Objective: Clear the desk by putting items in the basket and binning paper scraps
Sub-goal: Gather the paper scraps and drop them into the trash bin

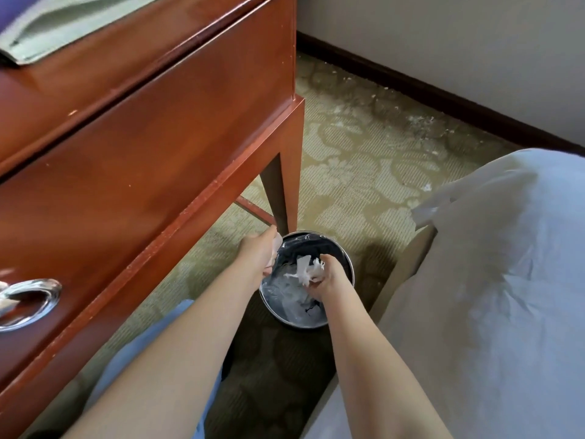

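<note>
A small round metal bin (343, 252) with a dark plastic liner stands on the carpet beside the desk leg (286, 191). Over its mouth, my right hand (329, 275) is closed around crumpled white paper scraps (305, 270). At the bin's left rim my left hand (258, 253) grips the edge of the liner. More pale crumpled paper (285, 299) lies inside the bin. No basket is in view.
The red-brown wooden desk (133, 128) fills the left, with a glass ashtray (27, 301) at its front edge and a green pad (47, 23) at top left. A bed with white bedding (493, 296) fills the right. Small white scraps (373, 99) litter the carpet near the wall.
</note>
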Motion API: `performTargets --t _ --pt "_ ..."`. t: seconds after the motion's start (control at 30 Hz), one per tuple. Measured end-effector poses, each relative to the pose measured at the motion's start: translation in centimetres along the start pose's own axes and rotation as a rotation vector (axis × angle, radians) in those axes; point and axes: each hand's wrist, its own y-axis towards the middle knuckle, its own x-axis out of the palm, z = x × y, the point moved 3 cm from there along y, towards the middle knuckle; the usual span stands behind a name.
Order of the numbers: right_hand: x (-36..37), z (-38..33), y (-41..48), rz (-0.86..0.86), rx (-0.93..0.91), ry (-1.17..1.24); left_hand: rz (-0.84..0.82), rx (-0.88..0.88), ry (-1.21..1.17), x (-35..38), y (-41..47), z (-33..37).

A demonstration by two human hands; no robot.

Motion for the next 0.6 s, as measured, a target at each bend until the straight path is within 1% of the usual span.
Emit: performTargets --t 0.03,0.07,0.23,0.33,0.43,0.53,0.6 --pt "0.0 0.0 0.5 -0.003 0.041 0.056 0.002 -0.010 -0.008 0.1 0.2 -0.1" --pt "0.1 -0.1 0.9 -0.006 0.056 0.057 -0.002 -0.025 -0.024 0.2 0.4 -0.3" --pt "-0.1 -0.5 1.1 0.014 0.093 -0.106 -0.035 -0.118 -0.133 0.8 1.4 -1.5" --pt "-0.3 -1.5 1.5 0.021 0.043 -0.175 -0.017 -0.182 -0.180 1.4 2.3 -2.3" --pt "-0.2 -2.4 1.6 0.022 0.011 -0.183 0.014 -0.277 -0.213 2.2 3.0 -2.9" --pt "-0.1 -3.3 1.4 0.013 -0.032 -0.179 -0.010 -0.326 -0.295 3.2 3.5 -3.2" --pt "0.0 -3.5 1.3 0.000 -0.051 -0.178 -0.024 -0.361 -0.292 3.4 3.6 -3.5"
